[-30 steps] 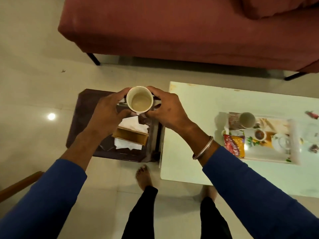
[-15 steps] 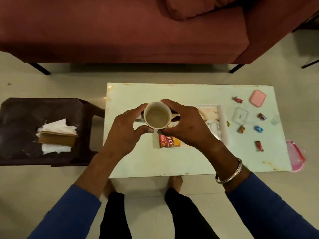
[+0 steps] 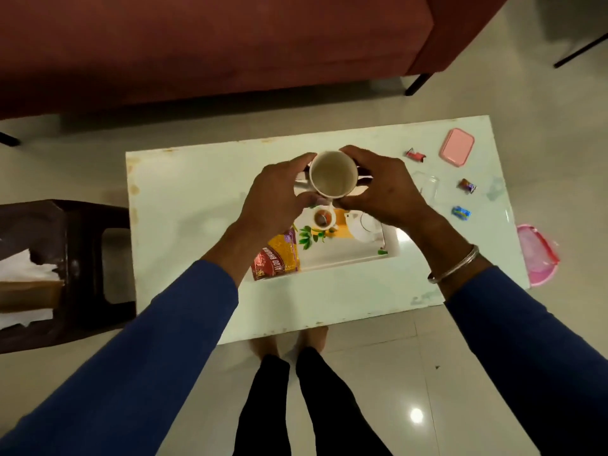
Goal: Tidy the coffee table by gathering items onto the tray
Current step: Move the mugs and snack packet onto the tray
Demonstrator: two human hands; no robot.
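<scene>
Both hands hold one cup above the tray: the left hand curls round its left side, the right hand round its right, fingers partly bent against the wall. The cup is white, mouth up, its inside pale and stained. Below it, the tray lies near the middle of the coffee table, carrying a snack packet at its near left corner, a small cup and a white lid. Toward the table's right edge lie wrapped candies and, at the far right corner, a pink box.
</scene>
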